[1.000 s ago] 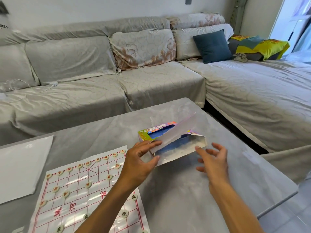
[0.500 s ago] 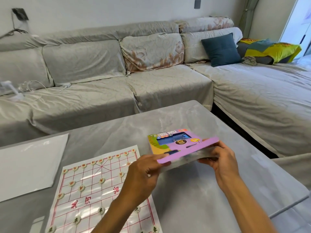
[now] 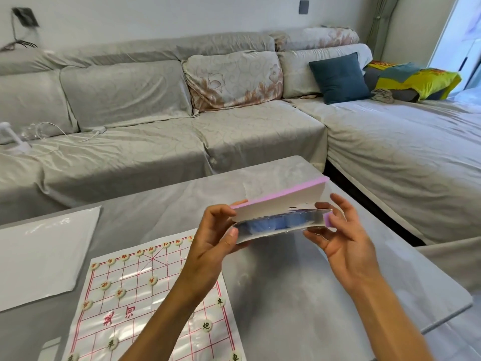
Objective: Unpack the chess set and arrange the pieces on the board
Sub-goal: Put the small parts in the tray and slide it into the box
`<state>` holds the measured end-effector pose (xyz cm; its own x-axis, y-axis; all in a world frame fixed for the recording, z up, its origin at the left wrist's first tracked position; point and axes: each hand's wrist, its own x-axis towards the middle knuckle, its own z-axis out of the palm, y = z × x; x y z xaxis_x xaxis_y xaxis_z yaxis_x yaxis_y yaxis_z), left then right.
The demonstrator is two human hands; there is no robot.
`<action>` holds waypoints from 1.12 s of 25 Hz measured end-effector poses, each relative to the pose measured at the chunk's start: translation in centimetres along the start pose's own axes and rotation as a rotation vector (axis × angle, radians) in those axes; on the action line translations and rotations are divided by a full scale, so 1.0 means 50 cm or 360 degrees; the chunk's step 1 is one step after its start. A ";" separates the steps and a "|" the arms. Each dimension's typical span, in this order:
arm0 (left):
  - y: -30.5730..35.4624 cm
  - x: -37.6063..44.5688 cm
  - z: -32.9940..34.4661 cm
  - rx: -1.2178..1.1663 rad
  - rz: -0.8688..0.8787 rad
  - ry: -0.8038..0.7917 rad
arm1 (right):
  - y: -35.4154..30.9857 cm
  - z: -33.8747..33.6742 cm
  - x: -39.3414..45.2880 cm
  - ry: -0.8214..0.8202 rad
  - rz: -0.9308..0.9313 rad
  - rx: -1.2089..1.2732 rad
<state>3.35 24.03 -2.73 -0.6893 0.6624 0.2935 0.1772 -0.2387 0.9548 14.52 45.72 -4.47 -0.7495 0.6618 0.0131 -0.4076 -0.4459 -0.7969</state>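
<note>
Nearest you, the paper xiangqi board (image 3: 156,295) lies flat on the grey table (image 3: 299,295), round pieces (image 3: 153,280) on its grid. Above the table, your left hand (image 3: 210,246) pinches the chess box (image 3: 281,217) at one end; your right hand (image 3: 341,238) cups the other, fingers loosely curled. Flap raised, blue tray inside. Grey sofa (image 3: 234,126) behind.

**Room around the table**

Grey table (image 3: 299,295) in foreground. White sheet (image 3: 39,259) lies flat at its left edge. Behind, an L-shaped sofa (image 3: 156,152) under a pale grey cover. Floral cushion (image 3: 234,79) at the back, blue cushion (image 3: 338,78) in the corner. Yellow-green blanket (image 3: 421,80) bunched at far right. White cable (image 3: 65,134) on the left seat. Wall switch (image 3: 303,7) above.
</note>
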 end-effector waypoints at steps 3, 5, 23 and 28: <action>-0.005 0.014 0.001 -0.0125 0.0021 0.0175 | 0.001 0.011 0.000 -0.0022 -0.0024 -0.0100; -0.002 0.020 0.001 -0.0216 0.0016 0.0207 | -0.004 0.016 -0.003 -0.0016 -0.0034 -0.0112; 0.036 0.147 0.009 -0.0146 -0.0196 0.0382 | -0.060 0.074 0.045 0.0347 -0.0337 -0.0798; 0.045 0.163 0.021 -0.0050 -0.0151 0.0369 | -0.062 0.092 0.083 0.0254 -0.0700 -0.1156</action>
<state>-1.13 29.63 1.87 -0.8451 0.5032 0.1804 0.0846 -0.2073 0.9746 10.27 47.05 0.83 -0.4975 0.7847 0.3697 -0.1684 0.3307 -0.9286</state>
